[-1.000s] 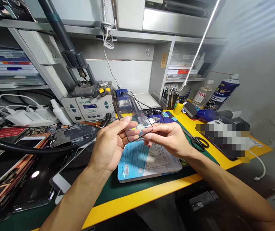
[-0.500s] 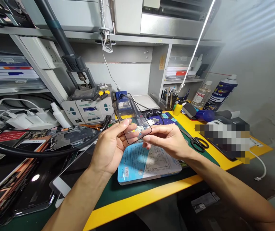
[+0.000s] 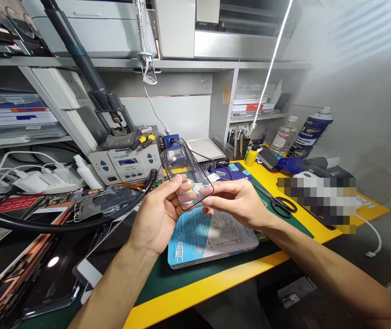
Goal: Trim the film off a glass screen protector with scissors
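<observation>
Head view, looking down past my forearms: I held a phone-shaped glass panel point(image 3: 186, 172) up between both hands. It was thin and see-through, with a narrow black border and rounded corners, and it tilted up and away from me. My left hand point(image 3: 157, 214) grasped its lower left side, with the thumb lying across the glass. The fingertips point(image 3: 208, 195) of my right hand point(image 3: 238, 201) pinched the lower right edge.

Open room lay below my hands, above a blue printed box point(image 3: 211, 242) whose slick cover caught the light. The box sat on a green mat point(image 3: 154, 279), near the mat's long front edge and the yellow table point(image 3: 198, 285) rim. To my right, black-handled scissors point(image 3: 282, 205) lay on the mat's sloping edge, well beyond my right hand. To my left, a black cable point(image 3: 44, 225) curved low across a heap of glossy phone screens point(image 3: 20, 269). Past the raised far corner of the panel stood a pale soldering station point(image 3: 123, 164) with a row of rounded buttons, just beside the panel's left edge in view.
</observation>
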Available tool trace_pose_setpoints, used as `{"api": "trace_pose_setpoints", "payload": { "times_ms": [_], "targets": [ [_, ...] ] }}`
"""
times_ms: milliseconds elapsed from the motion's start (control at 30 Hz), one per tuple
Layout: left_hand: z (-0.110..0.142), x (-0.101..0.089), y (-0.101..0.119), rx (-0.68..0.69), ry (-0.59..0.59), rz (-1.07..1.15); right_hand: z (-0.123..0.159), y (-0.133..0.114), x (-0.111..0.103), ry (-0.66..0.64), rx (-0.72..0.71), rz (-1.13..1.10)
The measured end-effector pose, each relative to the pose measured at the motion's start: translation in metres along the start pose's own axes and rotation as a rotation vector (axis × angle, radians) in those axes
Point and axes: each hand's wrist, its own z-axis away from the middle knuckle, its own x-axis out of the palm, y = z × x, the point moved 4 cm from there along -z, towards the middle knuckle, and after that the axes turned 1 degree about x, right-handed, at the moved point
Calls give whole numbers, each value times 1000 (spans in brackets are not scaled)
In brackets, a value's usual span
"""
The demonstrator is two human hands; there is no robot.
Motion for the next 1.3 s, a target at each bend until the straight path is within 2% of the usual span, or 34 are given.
{"api": "trace_pose_setpoints", "payload": {
  "times_ms": [433, 667, 800, 900, 1000, 1133, 1300],
  "targets": [
    [3, 1, 1, 31, -48, -16, 2, 3, 1, 6, -8, -44],
    [5, 5, 2, 117, -109, -71, 0, 5, 1, 61, -84, 84],
    [5, 5, 1, 180, -104, -126, 3, 2, 3, 119, -208, 281],
    [5, 3, 3, 328, -39, -241, 6, -1, 4, 187, -370, 473],
    [6, 4, 3, 431, -66, -324, 8, -3, 4, 214, -552, 633],
    [7, 7, 0, 421, -141, -342, 10, -5, 5, 194, -739, 767],
    [11, 11, 1, 327, -221, -297, 13, -6, 6, 212, -848, 869]
  ]
}}
